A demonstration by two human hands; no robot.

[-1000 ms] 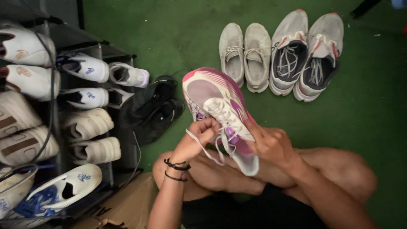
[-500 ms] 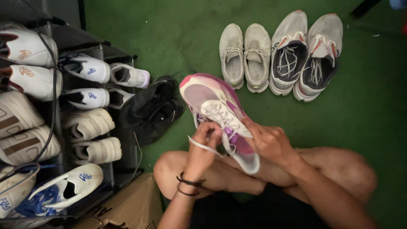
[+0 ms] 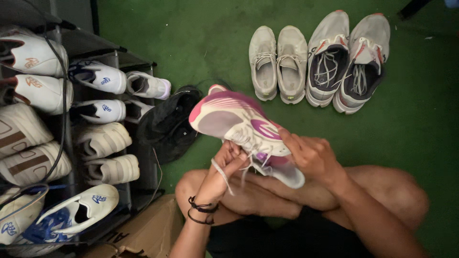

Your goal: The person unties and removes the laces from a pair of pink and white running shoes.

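Right above the crossed bare legs, the pink and white sneaker (image 3: 241, 125) is held up off the green floor (image 3: 420, 119), tipped on its side. Its long axis runs diagonally, toe pointing up-left toward the black shoes (image 3: 169, 122) and heel down-right. The right hand (image 3: 311, 155) is clamped around the heel end, so it's carrying the shoe. The left hand (image 3: 224, 169) sits just under the lacing, fingers pinched on a white lace (image 3: 221, 173) that trails down from them, wrist cocked upward. So both hands are basically on the shoe, left one nearer the laces. Two grey pairs sit well apart up top, shoe rack (image 3: 67, 143) off to the left.
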